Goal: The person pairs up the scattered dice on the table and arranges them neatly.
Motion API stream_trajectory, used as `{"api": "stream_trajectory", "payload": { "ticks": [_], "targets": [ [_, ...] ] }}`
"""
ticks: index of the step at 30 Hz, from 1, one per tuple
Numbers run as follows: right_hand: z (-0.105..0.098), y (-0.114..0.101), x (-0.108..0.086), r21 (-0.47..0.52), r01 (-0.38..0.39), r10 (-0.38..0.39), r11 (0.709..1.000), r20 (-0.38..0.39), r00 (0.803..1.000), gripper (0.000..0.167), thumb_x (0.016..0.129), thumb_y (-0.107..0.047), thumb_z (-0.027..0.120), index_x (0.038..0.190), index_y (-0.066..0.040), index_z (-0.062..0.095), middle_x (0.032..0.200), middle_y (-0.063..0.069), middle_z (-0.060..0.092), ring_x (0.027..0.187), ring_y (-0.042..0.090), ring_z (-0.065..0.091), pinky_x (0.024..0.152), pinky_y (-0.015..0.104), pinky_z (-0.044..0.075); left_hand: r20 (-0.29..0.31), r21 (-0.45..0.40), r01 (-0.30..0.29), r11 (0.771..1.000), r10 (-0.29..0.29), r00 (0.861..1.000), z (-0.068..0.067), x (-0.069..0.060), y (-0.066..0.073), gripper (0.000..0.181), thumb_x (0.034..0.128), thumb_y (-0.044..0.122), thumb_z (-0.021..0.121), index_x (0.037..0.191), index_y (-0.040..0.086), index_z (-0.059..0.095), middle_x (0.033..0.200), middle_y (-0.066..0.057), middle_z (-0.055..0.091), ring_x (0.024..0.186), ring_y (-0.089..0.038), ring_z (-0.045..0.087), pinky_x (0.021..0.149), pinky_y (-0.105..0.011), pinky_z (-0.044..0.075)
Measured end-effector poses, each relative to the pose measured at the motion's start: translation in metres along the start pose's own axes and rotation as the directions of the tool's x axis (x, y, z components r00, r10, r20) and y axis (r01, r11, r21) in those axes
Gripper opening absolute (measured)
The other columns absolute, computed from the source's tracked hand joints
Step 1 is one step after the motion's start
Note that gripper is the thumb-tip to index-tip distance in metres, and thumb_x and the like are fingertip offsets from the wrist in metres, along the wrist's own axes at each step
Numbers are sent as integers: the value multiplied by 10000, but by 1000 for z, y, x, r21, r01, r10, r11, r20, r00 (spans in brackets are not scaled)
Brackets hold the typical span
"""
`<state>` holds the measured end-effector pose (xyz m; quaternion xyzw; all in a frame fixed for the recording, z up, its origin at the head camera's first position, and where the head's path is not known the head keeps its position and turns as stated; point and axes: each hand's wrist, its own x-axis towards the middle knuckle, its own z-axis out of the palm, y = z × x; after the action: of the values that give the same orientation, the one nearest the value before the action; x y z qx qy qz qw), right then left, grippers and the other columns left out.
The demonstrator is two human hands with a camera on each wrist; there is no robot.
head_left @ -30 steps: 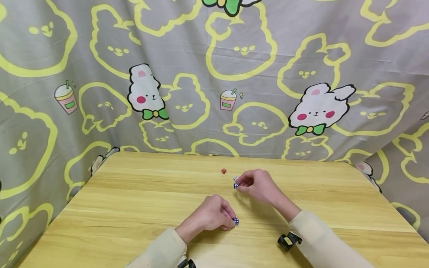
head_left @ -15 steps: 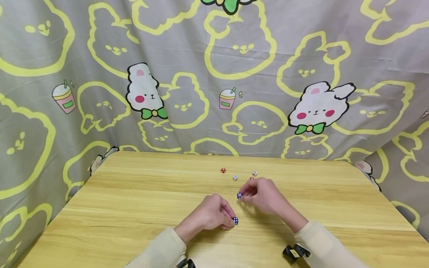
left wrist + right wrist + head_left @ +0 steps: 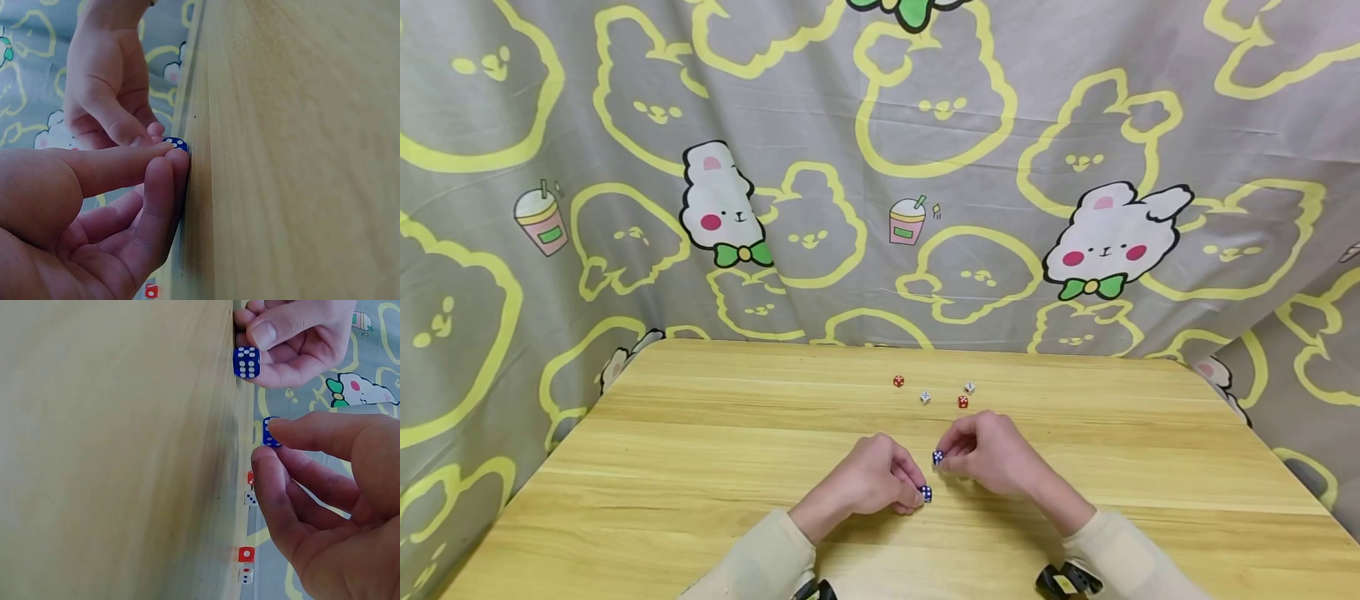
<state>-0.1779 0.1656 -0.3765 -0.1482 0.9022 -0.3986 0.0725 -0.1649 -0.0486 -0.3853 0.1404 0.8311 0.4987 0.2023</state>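
Near the middle of the wooden table (image 3: 715, 467), my left hand (image 3: 872, 477) holds a blue die with white dots (image 3: 927, 494) at its fingertips, low at the tabletop. My right hand (image 3: 996, 454) pinches a second blue die (image 3: 937, 457) between thumb and fingers, slightly farther back and to the right. The two blue dice are close but apart; the right wrist view shows a gap between the left hand's die (image 3: 247, 362) and the right hand's die (image 3: 270, 432). In the left wrist view, a blue die (image 3: 176, 144) is partly hidden behind the left fingertips.
Toward the back lie a red die (image 3: 898, 381), a white die (image 3: 925, 398), another red die (image 3: 963, 402) and another white die (image 3: 969, 387). A grey curtain (image 3: 820, 100) with yellow cartoon outlines hangs behind the table's far edge.
My right hand has drawn its blue die back toward the left hand, away from the white die at the rear. The red and white dice it covered now show. The left hand stays put.
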Motion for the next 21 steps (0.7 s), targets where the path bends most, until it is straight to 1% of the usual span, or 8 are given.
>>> {"api": "stream_trajectory", "payload": {
  "ticks": [5, 10, 15, 21],
  "targets": [
    [1, 0, -4, 7, -13, 13, 1000, 25, 1000, 115, 826, -66, 866, 887, -118, 784, 766, -30, 715, 714, 135, 645, 626, 227, 524, 1, 1, 5, 1000, -5, 1000, 0, 0, 0, 131, 801, -61, 856, 816, 35, 768, 697, -52, 752, 596, -121, 691, 595, -252, 560],
    [2, 0, -8, 39, -30, 27, 999, 70, 997, 122, 817, -45, 870, 879, -104, 783, 751, -20, 707, 688, 137, 634, 601, 232, 519, 2, -4, 5, 1000, -5, 1000, 0, 0, 0, 133, 800, -71, 851, 814, 31, 767, 695, -58, 752, 590, -123, 689, 593, -263, 572],
    [4, 0, -9, 59, -19, 13, 998, 96, 995, 125, 806, -30, 873, 862, -93, 780, 733, -17, 690, 692, 129, 615, 595, 213, 492, 3, -13, 0, 1000, 0, 1000, -1, 0, 0, 130, 798, -78, 844, 817, 24, 766, 691, -62, 751, 584, -121, 687, 596, -270, 584],
    [6, 0, -11, 42, -12, 7, 999, 106, 994, 127, 802, -15, 866, 848, -90, 776, 723, -28, 689, 696, 128, 619, 605, 205, 487, 5, -20, -4, 1000, 4, 1000, -1, 0, 0, 126, 799, -83, 840, 821, 18, 767, 694, -64, 751, 584, -120, 685, 596, -273, 587]
  ]
}}
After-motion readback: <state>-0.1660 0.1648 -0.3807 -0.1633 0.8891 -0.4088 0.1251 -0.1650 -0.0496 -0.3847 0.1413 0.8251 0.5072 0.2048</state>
